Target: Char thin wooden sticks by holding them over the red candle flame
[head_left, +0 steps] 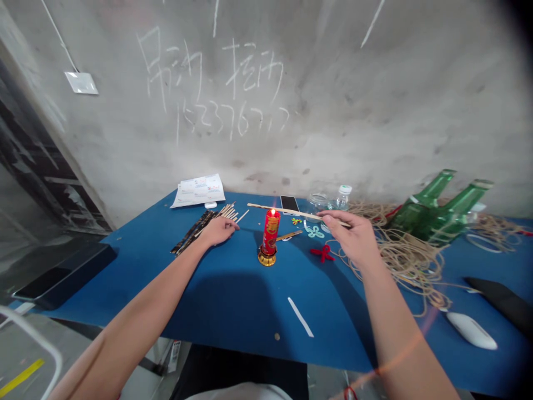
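Observation:
A red candle (271,229) with gold decoration burns upright on a gold base in the middle of the blue table. My right hand (348,230) is closed round one end of a long, thin wooden stick (291,211). The stick lies almost level, passing at the flame, and its far part looks darkened. On the other side, my left hand (220,230) rests beside a pile of wooden sticks (194,232), many with blackened lengths. Its fingers are curled together, and one pale stick (242,215) sticks out from the fingertips.
Beige cord (402,261) lies tangled at the right around green bottles (458,214). Behind the candle are a phone (290,204) and glass jars. A red pipe-cleaner shape (322,254), a white strip (300,317), a white mouse-like object (472,330) and a black box (66,276) also lie there.

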A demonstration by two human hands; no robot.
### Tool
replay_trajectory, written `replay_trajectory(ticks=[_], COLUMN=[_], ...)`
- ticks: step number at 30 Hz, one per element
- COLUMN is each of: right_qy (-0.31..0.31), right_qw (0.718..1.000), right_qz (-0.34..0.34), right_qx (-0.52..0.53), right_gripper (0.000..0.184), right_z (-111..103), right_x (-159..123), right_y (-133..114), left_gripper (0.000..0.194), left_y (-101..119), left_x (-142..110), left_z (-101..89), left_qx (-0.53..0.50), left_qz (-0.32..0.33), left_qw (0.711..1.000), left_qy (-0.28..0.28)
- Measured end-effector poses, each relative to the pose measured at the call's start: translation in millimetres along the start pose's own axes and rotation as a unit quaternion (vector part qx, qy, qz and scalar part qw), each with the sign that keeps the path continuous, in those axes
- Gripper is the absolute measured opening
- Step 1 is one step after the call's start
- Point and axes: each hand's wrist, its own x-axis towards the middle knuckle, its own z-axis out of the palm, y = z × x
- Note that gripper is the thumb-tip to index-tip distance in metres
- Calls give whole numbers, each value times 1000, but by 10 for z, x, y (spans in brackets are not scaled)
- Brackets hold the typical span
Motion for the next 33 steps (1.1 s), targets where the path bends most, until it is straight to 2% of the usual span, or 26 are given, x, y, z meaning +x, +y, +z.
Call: replay_trajectory(ticks=[33], right_qy=[-1], right_qw=[1000], right_qz=[-11], right_qx=[11], right_gripper=[34], right_z=[91], right_x=[-29], right_y=[-6], left_gripper=[32], left_y=[-13], left_x=[11], left_z=[3], left_qx=[2], left_qz=[-7], left_qw=[1000], left_qy=[0])
